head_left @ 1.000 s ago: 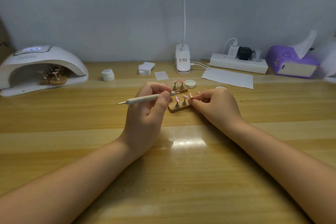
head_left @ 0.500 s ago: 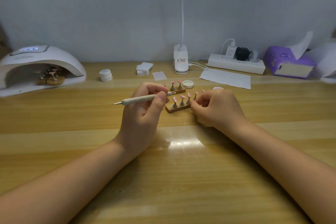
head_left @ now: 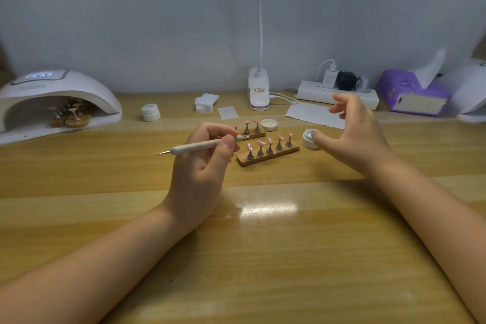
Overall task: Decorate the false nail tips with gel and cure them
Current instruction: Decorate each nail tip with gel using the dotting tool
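The wooden tabletop (head_left: 263,244) carries everything. At its far left stands the white curing lamp (head_left: 52,97), with a holder of nail tips inside. The left hand (head_left: 200,166) is closed around a dotting pen (head_left: 200,146), its metal point to the left. The right hand (head_left: 352,137) is lifted, fingers spread, holding nothing — just beside an open gel jar (head_left: 309,138). Between the hands lies the wooden strip (head_left: 268,156) with five pink nail tips (head_left: 269,141) upright.

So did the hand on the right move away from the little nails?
Yes. The right hand has lifted off the near nail holder and gone right and back, toward the power strip; its thumb is now by the open gel pot.
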Demonstrator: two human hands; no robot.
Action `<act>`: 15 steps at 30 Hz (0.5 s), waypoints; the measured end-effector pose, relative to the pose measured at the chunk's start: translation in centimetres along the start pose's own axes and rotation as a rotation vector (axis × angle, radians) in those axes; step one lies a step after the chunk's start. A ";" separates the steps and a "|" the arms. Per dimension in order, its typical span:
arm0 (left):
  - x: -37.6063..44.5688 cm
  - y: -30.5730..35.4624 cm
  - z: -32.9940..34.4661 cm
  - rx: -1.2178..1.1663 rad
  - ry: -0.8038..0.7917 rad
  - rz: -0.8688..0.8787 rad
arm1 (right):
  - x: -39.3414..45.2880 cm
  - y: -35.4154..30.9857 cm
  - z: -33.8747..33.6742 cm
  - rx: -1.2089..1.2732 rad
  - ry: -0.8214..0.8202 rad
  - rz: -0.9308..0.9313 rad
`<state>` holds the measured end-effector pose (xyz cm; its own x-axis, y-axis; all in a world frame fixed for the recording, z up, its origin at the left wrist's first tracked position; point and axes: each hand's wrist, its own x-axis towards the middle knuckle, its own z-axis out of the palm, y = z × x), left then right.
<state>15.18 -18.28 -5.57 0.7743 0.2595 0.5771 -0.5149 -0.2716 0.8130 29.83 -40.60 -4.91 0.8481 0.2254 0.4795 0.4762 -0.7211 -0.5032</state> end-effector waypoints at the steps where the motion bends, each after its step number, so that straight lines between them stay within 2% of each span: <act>1: 0.0 0.0 0.0 -0.002 -0.001 -0.002 | 0.0 0.5 0.3 -0.014 -0.065 0.043; 4: 0.0 0.0 0.0 -0.005 0.000 -0.006 | -0.1 1.3 0.9 -0.044 -0.205 0.125; 7: 0.0 0.1 0.0 0.003 0.001 -0.006 | 0.1 1.2 1.2 0.003 -0.252 0.151; 15: 0.2 0.5 -0.1 -0.006 0.012 -0.017 | 0.5 0.9 0.9 0.152 -0.131 0.113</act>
<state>15.06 -18.29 -5.09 0.7784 0.2749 0.5644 -0.5043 -0.2617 0.8229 30.90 -40.51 -5.77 0.9162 0.2393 0.3215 0.3977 -0.6421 -0.6554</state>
